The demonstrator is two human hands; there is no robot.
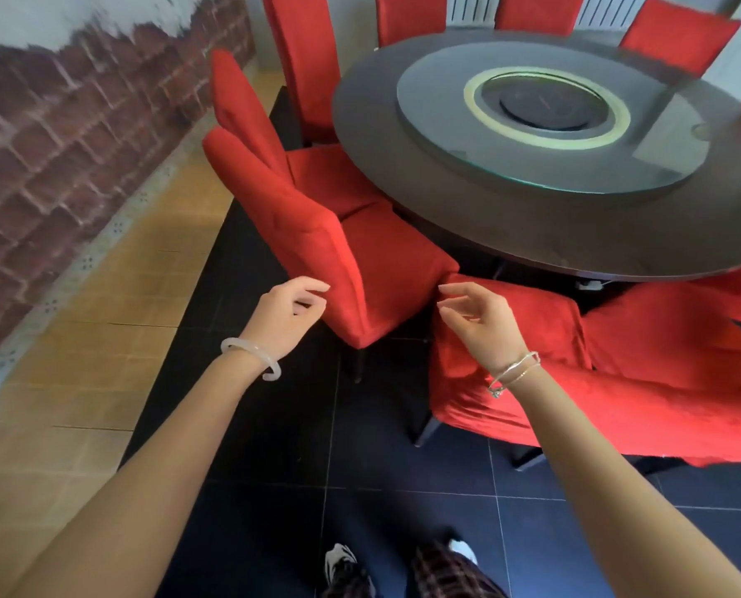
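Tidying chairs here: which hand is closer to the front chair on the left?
Left. The left hand is at that chair's back edge; the right hand is over the neighbouring chair.

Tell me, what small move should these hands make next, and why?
Probably close the right hand into a grip on the top corner of the near chair cover. The hand hovers open and relaxed right at that rumpled red corner, holding nothing yet. The left hand is likewise open, at the back edge of the next red chair.
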